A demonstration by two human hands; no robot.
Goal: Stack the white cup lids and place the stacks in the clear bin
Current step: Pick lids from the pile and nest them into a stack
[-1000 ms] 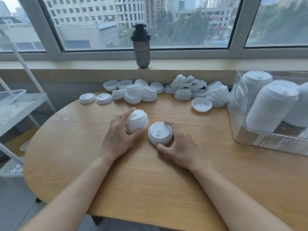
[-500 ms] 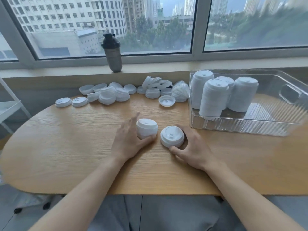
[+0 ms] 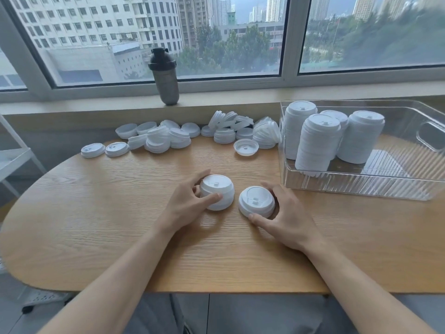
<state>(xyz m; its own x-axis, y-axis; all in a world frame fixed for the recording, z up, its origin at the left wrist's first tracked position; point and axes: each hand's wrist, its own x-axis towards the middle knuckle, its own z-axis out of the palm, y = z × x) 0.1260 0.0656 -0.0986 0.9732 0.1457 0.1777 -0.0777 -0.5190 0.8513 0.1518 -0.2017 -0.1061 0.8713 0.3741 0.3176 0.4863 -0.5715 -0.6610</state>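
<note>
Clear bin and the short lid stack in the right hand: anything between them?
Head view: only bare wooden table separates the clear bin from that stack, besides the right hand's fingers.

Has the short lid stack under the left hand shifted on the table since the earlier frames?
Cannot tell. The camera swung, but the short lid stack keeps its place beside the right-hand stack, left hand gripping it.

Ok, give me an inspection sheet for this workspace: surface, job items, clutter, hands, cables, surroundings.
Surface: wooden table, rounded edge.
Job's things: four tall lid stacks upright in the clear bin; loose lids scattered along the far edge; two short stacks by the hands.
Clutter: one upturned lid lying apart.
Grippers: left hand grips the taller short stack; right hand grips the lower short stack.
Cables: nothing seen.
Surroundings: shaker bottle on the windowsill; white rack at left.
</note>
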